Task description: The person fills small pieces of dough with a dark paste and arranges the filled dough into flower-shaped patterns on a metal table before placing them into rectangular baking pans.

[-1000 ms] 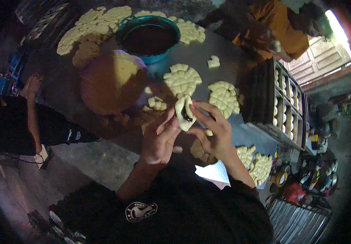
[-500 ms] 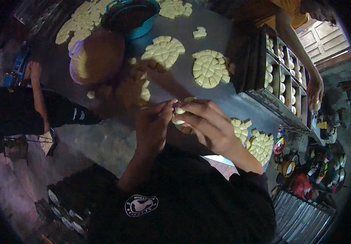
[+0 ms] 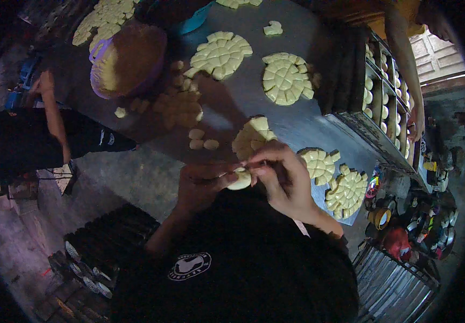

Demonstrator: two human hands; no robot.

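Observation:
A small piece of pale dough (image 3: 240,181) is pinched between my two hands, close to my body. My left hand (image 3: 203,183) has its fingers closed on the dough's left side. From the right, my right hand (image 3: 282,176) grips its upper edge with thumb and fingertips. Just beyond my hands, a round of dough cut into pieces (image 3: 254,135) lies at the metal table's edge. Small dough balls (image 3: 196,144) rest to its left. A purple basket (image 3: 99,81) with a brown mass inside stands farther left.
More cut dough rounds (image 3: 286,78) lie across the metal table (image 3: 243,99). A teal tub (image 3: 197,20) sits at the back. On the right, a co-worker's arm (image 3: 404,59) reaches over stacked trays of dough balls (image 3: 386,102). Another person (image 3: 49,134) stands at left.
Both hands have come lower and nearer my body with the dough. The right fingers have turned inward over it. Small dough balls by the table edge now show, and the view has shifted slightly.

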